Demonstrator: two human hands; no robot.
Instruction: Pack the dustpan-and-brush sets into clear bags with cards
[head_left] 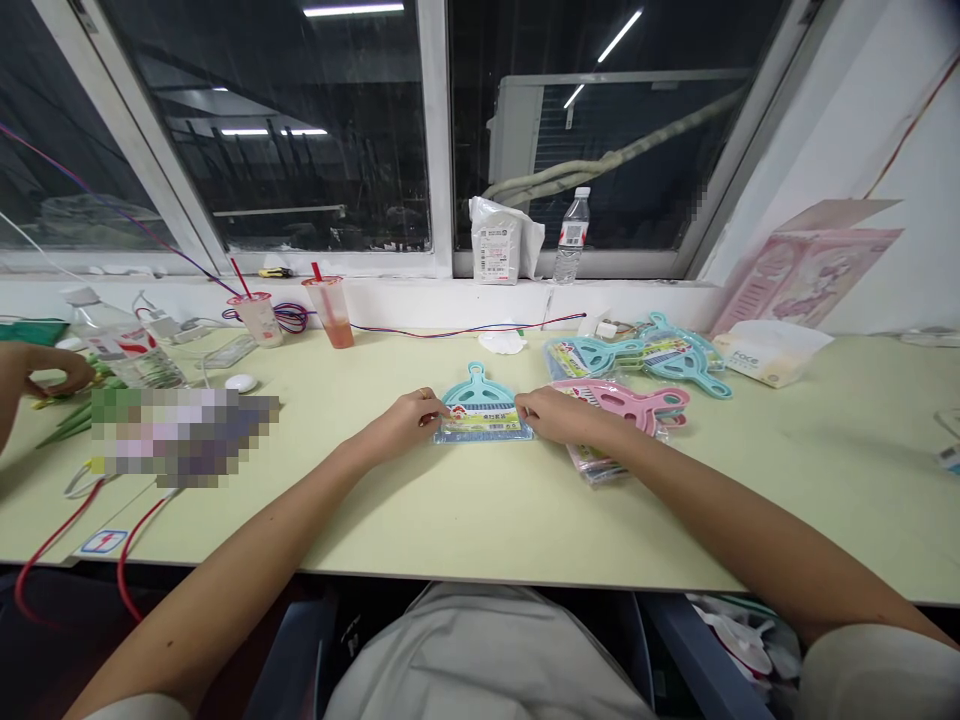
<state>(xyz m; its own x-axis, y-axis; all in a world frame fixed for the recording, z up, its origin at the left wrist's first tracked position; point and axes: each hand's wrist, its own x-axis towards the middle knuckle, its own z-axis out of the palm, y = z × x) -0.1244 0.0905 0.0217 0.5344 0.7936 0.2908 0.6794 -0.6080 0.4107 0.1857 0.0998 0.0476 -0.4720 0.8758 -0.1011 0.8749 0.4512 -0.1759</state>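
Observation:
A light-blue dustpan and brush set (486,408) in clear packaging with a printed label lies on the pale yellow-green table, its looped handle pointing toward the window. My left hand (403,425) pinches the package's left edge, and my right hand (553,412) pinches its right edge. Just beside my right hand and partly under that forearm is a pile of pink packaged sets (637,402). Behind it lie more blue packaged sets (652,350).
Drink cups (330,312) with red straws and a large bottle (124,340) stand at the left back. Another person's hand (56,368) is at the far left. A tissue pack (765,352) and a pink box (814,265) sit at the right back; red cables hang over the front left edge.

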